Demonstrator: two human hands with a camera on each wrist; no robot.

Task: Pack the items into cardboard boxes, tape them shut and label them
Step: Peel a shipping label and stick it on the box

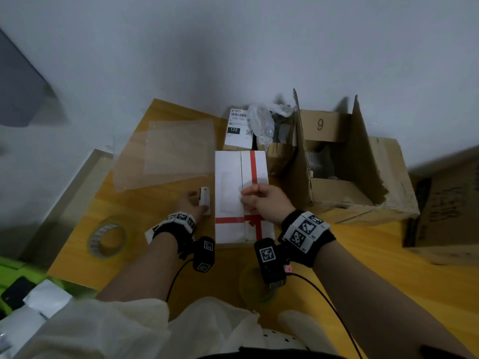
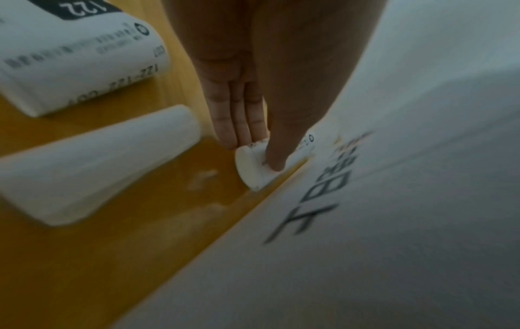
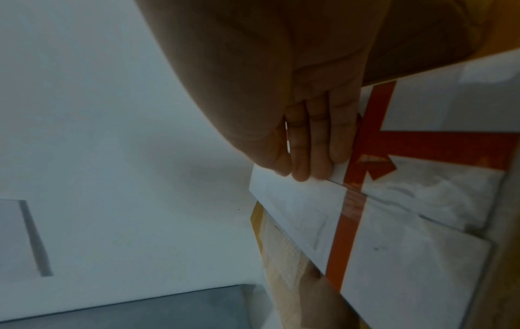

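Two hands worked at the middle of the table. A white box with red ribbon stripes lay flat there, its long side running from the near edge toward the far edge. The right hand rested on top of the box, its fingers pinching the edge of a white flap along the lid's seam. The left hand sat just left of the box and held a small white roll of labels between thumb and fingers, the roll touching the table beside the box's left side. In the left wrist view, two more white rolls lay on the table near that hand, one printed with "122". A tape roll sat near the table's left edge, well apart from the box. Clear plastic sheets lay toward the far left corner. Past the far end of the box stood a smaller carton bearing a shipping label, with a crumpled clear bag on it. An open cardboard box marked "9" stood at the far right, its flaps upright.
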